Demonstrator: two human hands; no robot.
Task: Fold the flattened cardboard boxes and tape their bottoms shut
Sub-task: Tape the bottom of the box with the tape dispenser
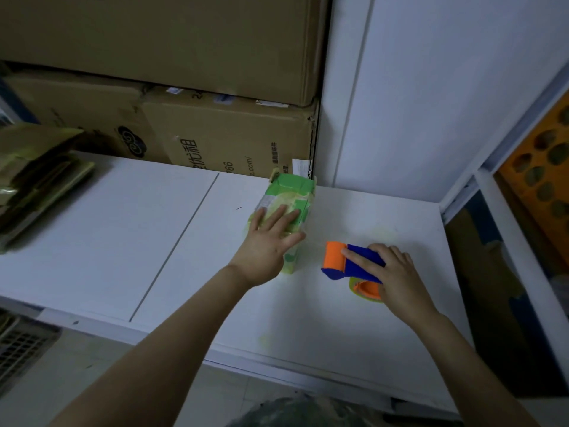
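Head view: left grip point(271, 238) lies flat, fingers straight, on the green box point(292, 189) near the bench's point(154, 241) far edge. Right grip point(397, 272) curls round the dispenser point(354, 263) just beside it. The box looks light and thin-walled, likely to slide or crush, so its stiffer edges are the better hold. The bench is smooth and white, with flat boxes point(40, 180) at its left edge and cartons point(215, 134) behind.

box point(289, 195) left of tape dispenser point(351, 263)
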